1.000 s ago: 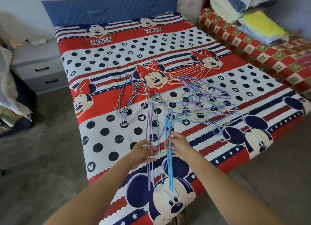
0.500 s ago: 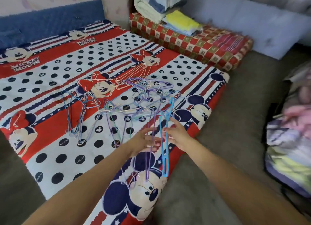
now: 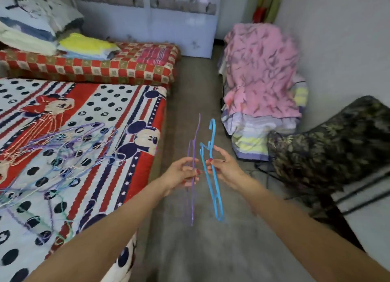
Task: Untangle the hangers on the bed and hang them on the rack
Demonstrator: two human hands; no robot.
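Head view takes in the bed first, along the left, its cartoon-print cover carrying the remaining tangle of hangers, a loose knot of thin purple, blue and pale wire shapes. Beyond it lies a red checked mattress with folded bedding on top. Across the floor strip to the right stands a pile of clothes under a pink blanket, and nearer, a dark leafy-patterned cloth draped over a metal frame. No rack is plainly recognisable from where I stand.

Both hands are out over the floor, clear of the bed's edge. The left hand pinches a purple hanger between thumb and curled fingers; the right hand grips a blue hanger at its neck. Each hanger stands nearly upright, long axis vertical, seen edge-on, the blue one's hook at the top and curling left. They are held just apart, which I take as keeping the freed pair from catching again while being carried toward the rack.
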